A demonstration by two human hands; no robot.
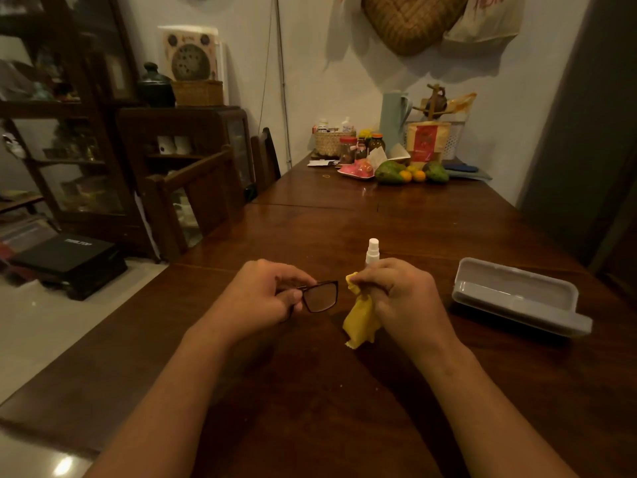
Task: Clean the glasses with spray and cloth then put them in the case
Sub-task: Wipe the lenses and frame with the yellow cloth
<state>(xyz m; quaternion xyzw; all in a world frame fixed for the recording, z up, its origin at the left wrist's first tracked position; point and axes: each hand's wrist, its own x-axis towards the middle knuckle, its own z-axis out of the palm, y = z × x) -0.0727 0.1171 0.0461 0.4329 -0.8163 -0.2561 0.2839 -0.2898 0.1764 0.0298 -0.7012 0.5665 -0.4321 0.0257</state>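
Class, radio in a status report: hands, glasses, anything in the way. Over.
Left hand grips glasses. Right hand holds yellow cloth. Case open at right, nothing blocking it.

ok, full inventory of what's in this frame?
glasses: one, dark frame, held above the table
cloth: one, yellow, bunched, hanging from the right hand
spray bottle: one, white, upright on the table behind the right hand
case: one, grey, open, on the table at right
table: one, dark brown wood
fruit: several, green and orange, far end of the table
jug: one, pale blue-green, far end
chairs: two, dark wood, left of the table
black box: one, on the floor at left
left hand: pinches the glasses
right hand: grips the cloth
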